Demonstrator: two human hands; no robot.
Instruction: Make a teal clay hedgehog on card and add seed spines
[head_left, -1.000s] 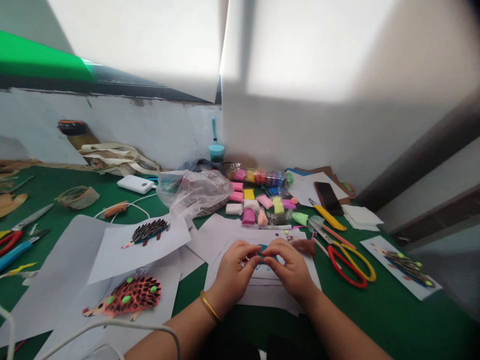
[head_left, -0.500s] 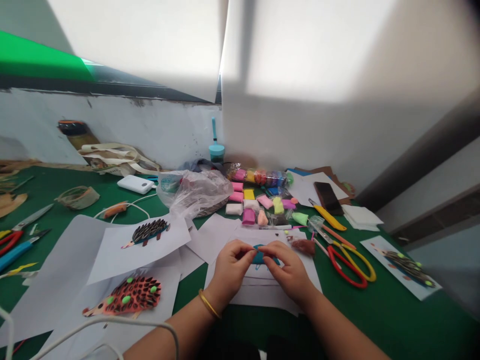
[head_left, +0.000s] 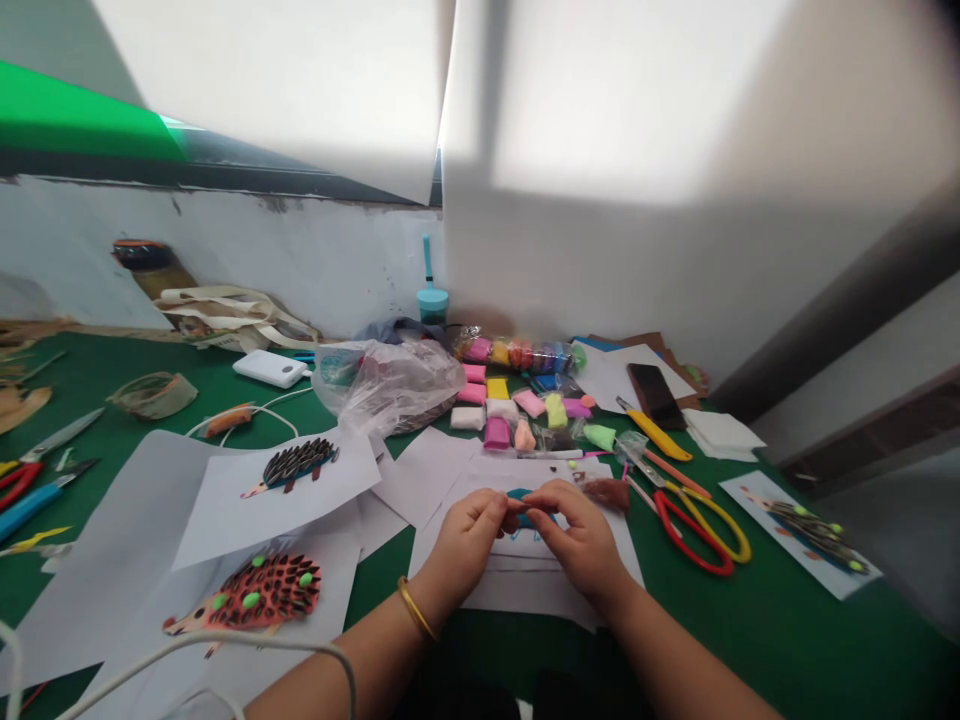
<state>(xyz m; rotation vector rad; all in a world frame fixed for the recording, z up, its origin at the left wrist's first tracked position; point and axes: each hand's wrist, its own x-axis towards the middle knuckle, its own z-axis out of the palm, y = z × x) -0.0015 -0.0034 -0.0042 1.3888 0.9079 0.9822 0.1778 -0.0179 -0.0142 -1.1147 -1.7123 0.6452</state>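
My left hand [head_left: 472, 530] and my right hand [head_left: 574, 525] meet over a white sheet of paper [head_left: 525, 590] at the front of the table. Both are closed, thumbs and forefingers pinched with the fingertips close together. A small brownish bit seems to show between them, but I cannot make out what it is. Under the fingers, partly hidden, lies a blue clay shape [head_left: 519, 494] on the paper, with blue drawn lines below it. Just beyond my right hand sits a reddish-brown lump of clay [head_left: 609, 492] in clear wrap.
Several packets of coloured clay [head_left: 496, 433] lie ahead, beside a crumpled plastic bag [head_left: 390, 385]. Red-and-yellow scissors [head_left: 694, 535], a yellow cutter [head_left: 656, 432] and a phone [head_left: 656, 395] are at right. Hedgehog pictures [head_left: 247, 595] lie at left; a white cable [head_left: 285, 645] crosses the near left.
The fingertips of my left hand have shifted slightly and turned against those of my right hand. A little more of the drawn lines under the blue shape shows.
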